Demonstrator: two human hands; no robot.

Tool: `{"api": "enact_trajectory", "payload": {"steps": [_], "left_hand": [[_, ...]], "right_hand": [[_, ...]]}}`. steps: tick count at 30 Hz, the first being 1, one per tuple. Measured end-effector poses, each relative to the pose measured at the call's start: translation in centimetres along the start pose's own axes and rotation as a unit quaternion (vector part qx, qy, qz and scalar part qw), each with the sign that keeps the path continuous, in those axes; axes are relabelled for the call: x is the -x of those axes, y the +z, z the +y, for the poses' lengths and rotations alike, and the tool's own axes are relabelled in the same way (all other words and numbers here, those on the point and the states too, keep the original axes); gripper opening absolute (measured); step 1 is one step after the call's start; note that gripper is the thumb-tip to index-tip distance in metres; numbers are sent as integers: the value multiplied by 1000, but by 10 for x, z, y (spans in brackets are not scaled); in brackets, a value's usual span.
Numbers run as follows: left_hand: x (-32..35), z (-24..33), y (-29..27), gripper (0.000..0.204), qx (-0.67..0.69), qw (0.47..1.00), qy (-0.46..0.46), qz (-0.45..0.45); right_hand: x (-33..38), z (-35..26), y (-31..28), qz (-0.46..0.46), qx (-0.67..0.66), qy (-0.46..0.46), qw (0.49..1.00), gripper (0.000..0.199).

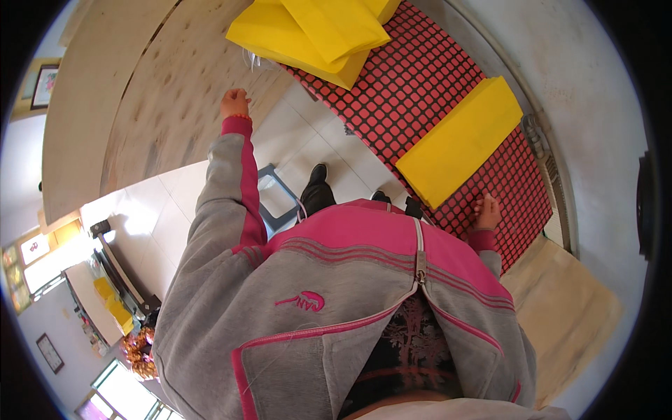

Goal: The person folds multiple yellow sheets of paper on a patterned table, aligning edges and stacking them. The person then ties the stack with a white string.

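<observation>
My left hand [235,103] is raised over the edge of the wooden board on the left, fingers curled in, with nothing visible in it. A red bead bracelet circles that wrist. On the right, my right hand [488,211] rests by the red-and-black checked cloth [434,77], its fingers loosely bent and apart, with nothing in them. Just beyond it lies a long yellow bag [460,143], flat on the cloth and apart from the fingers. Farther off, several yellow bags [315,35] overlap in a heap at the cloth's far end.
A large wooden board [168,98] spans the left side. Below it stands a blue-grey stool [276,196] on the tiled floor [315,133], near my feet. A pale wall [588,91] borders the cloth on the right, and another wooden surface [560,301] lies at the lower right.
</observation>
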State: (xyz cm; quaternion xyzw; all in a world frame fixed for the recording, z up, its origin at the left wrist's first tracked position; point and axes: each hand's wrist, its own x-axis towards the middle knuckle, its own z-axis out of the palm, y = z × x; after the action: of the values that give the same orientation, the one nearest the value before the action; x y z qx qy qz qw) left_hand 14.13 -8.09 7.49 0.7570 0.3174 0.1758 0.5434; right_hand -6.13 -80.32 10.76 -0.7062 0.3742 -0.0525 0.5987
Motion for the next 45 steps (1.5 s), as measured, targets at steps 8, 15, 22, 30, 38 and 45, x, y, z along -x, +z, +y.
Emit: {"api": "enact_trajectory", "payload": {"steps": [8, 15, 22, 30, 38, 45], "left_hand": [[-103, -6, 5, 22, -125, 989, 53, -49], [-152, -30, 28, 31, -202, 968, 108, -103], [-176, -41, 49, 24, -158, 970, 102, -152], [-152, -18, 20, 15, 86, 979, -64, -171], [-126, 10, -30, 18, 195, 953, -119, -198], [-83, -28, -91, 19, 97, 969, -89, -207]], "right_hand": [[92, 57, -15, 178, -63, 90, 978, 27], [171, 100, 2, 230, -11, 133, 964, 22], [215, 118, -20, 181, 16, 181, 967, 27], [224, 179, -13, 203, 157, 150, 955, 30], [226, 161, 48, 65, 267, 193, 942, 29], [219, 136, 117, -91, 341, 177, 919, 28]]}}
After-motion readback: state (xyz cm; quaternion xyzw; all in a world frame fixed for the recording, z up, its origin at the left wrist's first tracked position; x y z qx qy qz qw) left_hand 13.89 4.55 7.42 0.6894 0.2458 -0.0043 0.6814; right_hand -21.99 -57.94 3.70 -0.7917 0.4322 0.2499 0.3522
